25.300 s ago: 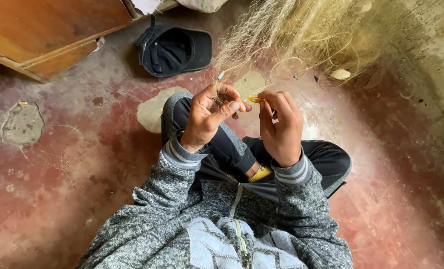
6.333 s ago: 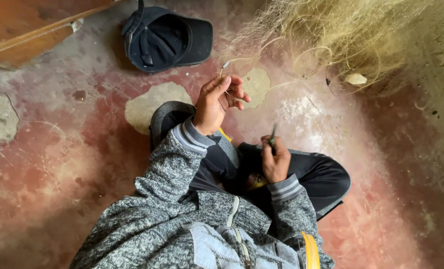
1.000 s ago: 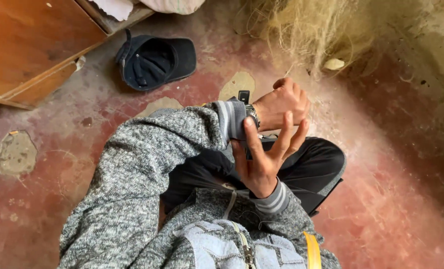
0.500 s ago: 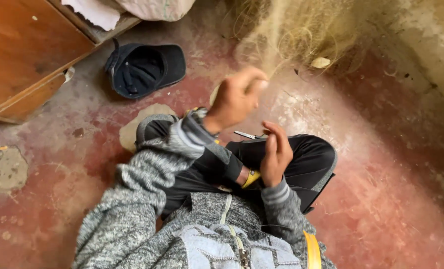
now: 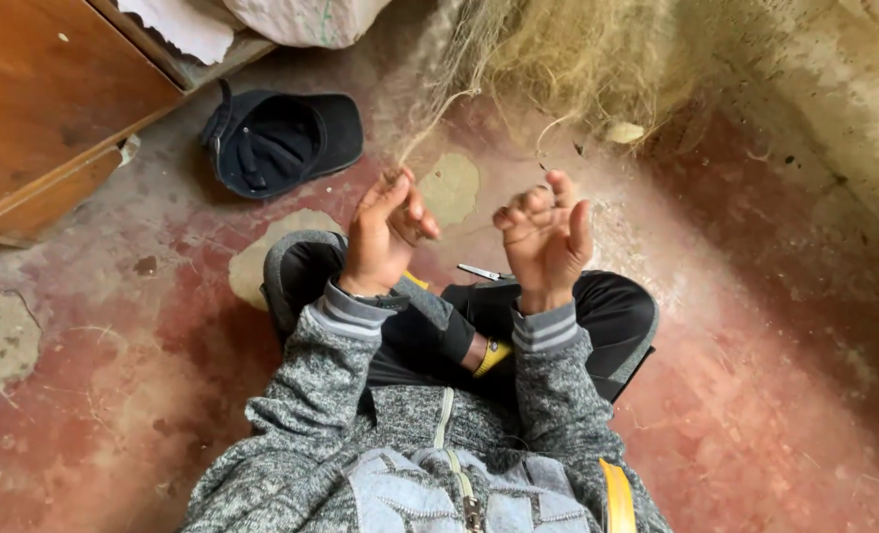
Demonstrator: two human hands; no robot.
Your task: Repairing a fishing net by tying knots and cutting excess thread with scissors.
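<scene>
I sit cross-legged on the floor in a grey sweater. My left hand (image 5: 385,232) is raised over my knee and pinches a bunch of pale net strands (image 5: 422,138) that run up to the heap of fine netting (image 5: 578,59). My right hand (image 5: 543,237) is held up beside it, palm toward me and fingers curled, with a thin thread crossing them. A small slim metal tool (image 5: 479,271) lies on my dark trouser leg between the hands.
A dark cap (image 5: 282,138) lies upside down on the red, patchy floor at upper left. A wooden cabinet (image 5: 45,89) fills the top left corner, with white paper (image 5: 188,25) and a sack (image 5: 301,15) beside it. A concrete wall (image 5: 834,99) stands at right.
The right hand rose from my lap to sit level with the left. The left hand came down and back from the netting with strands in it. The view shifted slightly.
</scene>
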